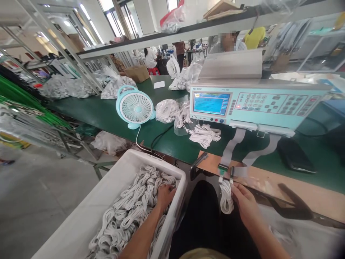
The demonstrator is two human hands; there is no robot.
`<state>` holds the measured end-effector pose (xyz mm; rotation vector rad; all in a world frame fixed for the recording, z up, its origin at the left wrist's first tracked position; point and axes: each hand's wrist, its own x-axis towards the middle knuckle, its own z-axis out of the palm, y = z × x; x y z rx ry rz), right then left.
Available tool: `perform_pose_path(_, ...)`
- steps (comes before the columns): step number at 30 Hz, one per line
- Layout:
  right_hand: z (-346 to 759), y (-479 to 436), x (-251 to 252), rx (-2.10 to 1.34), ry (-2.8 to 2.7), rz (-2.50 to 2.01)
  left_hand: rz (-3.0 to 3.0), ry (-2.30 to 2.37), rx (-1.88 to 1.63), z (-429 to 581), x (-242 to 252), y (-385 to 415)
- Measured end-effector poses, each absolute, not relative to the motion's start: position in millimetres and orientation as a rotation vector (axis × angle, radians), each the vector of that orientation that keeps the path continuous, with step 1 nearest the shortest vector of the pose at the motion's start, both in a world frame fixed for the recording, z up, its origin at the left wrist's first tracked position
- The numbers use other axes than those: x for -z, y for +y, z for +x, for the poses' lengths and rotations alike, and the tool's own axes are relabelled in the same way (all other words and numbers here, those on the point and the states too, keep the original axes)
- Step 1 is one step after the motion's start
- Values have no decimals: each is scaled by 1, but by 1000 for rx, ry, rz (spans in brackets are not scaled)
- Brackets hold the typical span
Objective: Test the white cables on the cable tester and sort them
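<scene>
Fan (138,109), instrument (253,104) and white cables (204,136) on green table (185,148)

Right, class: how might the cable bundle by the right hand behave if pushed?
The cable bundle would probably sway, since its looped end hangs free. Its thin, bent cords suggest floppiness. It looks light: the right hand is only at its upper end.

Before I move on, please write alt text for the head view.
A person's right hand holds a white cable bundle at the edge of a green bench, while the left hand is among similar bundles in a white bin. On the bench stand a light-blue instrument with a lit screen and a small fan.
</scene>
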<state>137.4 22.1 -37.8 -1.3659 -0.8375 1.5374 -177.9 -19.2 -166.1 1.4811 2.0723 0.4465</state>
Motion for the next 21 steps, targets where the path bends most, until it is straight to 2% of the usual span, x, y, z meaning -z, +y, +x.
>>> perform_pose_path(11, 135, 20, 29, -1554, -829, -1348, 1577, 1655, -500, -202, 170, -32)
perform_pose_path(17, 134, 19, 28, -1582, -805, -1331, 1261, 1852, -687, -191, 182, -25)
perform_pose_path(21, 134, 21, 28, -1580, -802, -1340, 961, 2038, -981, -207, 172, -27)
